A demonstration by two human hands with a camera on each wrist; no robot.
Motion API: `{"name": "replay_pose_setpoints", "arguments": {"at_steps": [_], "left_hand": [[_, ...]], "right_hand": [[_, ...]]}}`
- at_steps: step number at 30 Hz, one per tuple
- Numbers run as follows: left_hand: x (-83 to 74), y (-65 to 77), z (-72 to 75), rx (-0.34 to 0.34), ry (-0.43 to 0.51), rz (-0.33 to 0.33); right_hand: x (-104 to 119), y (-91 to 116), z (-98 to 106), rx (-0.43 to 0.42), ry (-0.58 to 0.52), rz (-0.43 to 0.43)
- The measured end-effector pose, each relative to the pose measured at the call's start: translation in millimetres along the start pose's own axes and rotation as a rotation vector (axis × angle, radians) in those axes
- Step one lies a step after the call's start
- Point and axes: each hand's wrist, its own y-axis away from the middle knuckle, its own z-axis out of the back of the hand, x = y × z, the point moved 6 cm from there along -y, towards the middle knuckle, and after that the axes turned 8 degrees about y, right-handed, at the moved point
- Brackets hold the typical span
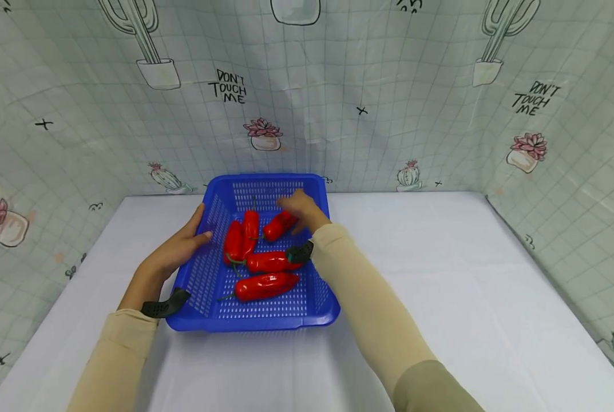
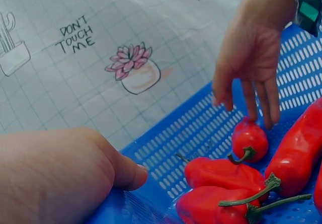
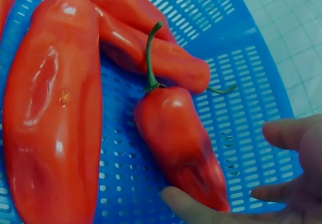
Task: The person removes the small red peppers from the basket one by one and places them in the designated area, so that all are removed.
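A blue plastic basket (image 1: 255,326) with slotted walls holds several glossy red peppers with green stems. My left hand (image 1: 180,246) grips the basket's left rim, thumb over the inside and fingers along the outer side. Inside the far right part of the basket is my right hand (image 1: 302,207), fingers spread and reaching down. Its fingertips are right at the tip of the farthest red pepper (image 3: 173,133), with nothing in its grasp. Two peppers lie side by side at the left, and a large red pepper (image 1: 267,286) lies nearest the front.
The basket stands on a white-covered table (image 1: 415,274) toward its back edge. Behind and at the sides hangs a grid-patterned cloth (image 1: 337,68) printed with cacti and lettering. A dark strap (image 1: 165,304) sits on the left wrist, another on the right.
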Motion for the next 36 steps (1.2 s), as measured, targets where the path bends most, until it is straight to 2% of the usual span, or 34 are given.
{"name": "replay_pose_setpoints", "arguments": {"at_steps": [3,6,11,22,30,36], "left_hand": [[0.2,0.8,-1.5,0.001,0.003,-0.004],[-0.5,1.2,-1.7,0.005,0.018,-0.008],[-0.8,2.5,-2.0,0.004,0.048,-0.019],[0.7,0.8,-2.8,-0.002,0.067,-0.035],[2.1,0.7,-2.2,0.002,0.077,-0.045],[2.3,1.4,-2.6,0.007,0.079,-0.05]], "right_hand": [[-1,-2,1,-0.07,0.076,-0.006],[0,-2,0,-0.1,0.142,0.006],[3,-2,-6,-0.074,0.246,0.051],[3,-14,-18,-0.028,0.482,0.074],[7,-7,-21,-0.028,0.509,0.095],[9,-4,-25,0.014,0.464,0.126]]}}
